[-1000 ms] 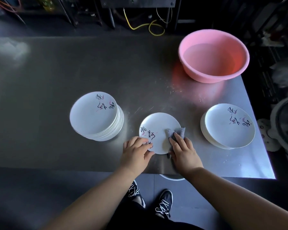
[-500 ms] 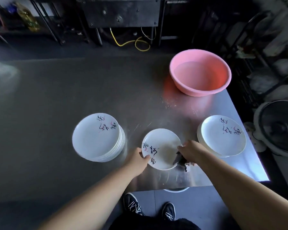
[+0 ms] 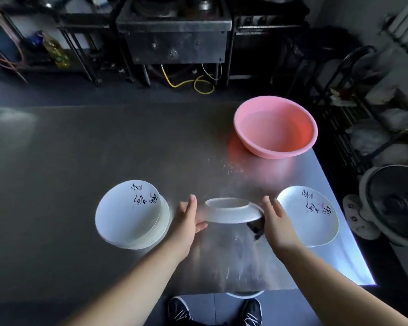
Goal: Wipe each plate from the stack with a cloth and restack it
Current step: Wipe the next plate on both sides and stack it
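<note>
Held between both hands above the near middle of the steel table (image 3: 80,161): a white plate (image 3: 233,211), turned upside down, foot ring uppermost, tilted slightly, painted face hidden. Left hand (image 3: 186,220) flat against the plate's left rim, fingers straight and together, thumb tucked under the edge. Right hand (image 3: 275,220) pressed to the right rim, fingers extended, with a dark cloth (image 3: 256,228) trapped between palm and plate and hanging below; exact grip on the cloth hard to tell. To the left, just beside the left hand, a taller stack of white plates (image 3: 130,212) with black and pink brush marks on the top one. To the right, close behind the right hand, a lower stack (image 3: 309,215) with the same marks. Farther back on the right, a pink basin (image 3: 275,127) near the table's corner. Beyond the right edge, a fan (image 3: 393,205) on the floor. Below the near edge, black shoes (image 3: 179,311). Nothing between the held plate and either stack.
</note>
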Demonstrator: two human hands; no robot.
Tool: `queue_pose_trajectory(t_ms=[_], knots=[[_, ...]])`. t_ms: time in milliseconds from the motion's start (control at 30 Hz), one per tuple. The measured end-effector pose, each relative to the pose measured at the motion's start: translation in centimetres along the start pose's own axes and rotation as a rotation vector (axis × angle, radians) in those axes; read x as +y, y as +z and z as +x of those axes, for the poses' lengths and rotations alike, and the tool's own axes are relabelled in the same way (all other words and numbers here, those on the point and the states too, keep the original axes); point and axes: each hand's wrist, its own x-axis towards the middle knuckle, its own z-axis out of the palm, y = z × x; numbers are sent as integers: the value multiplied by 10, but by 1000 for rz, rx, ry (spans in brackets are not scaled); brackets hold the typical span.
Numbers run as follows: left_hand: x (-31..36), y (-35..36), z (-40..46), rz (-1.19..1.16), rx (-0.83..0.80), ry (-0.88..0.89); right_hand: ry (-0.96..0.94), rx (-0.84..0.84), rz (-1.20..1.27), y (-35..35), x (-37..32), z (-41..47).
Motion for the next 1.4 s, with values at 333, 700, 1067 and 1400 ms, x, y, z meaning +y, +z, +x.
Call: queue_pose_trajectory(t_ms=[333,700,1067,1400], knots=[[67,31,-37,-337,-129,169,-475,134,-638,-55,-64,23],[104,49,-57,-385,-204,266,-1179,-191,-475,-38,-127,0],[129,49,-60,-405,-125,307,-1349,2,-1109,-22,-95,-15],[141,41,-56,-447,-102,323,-1379,-62,-954,-19,-105,-19]])
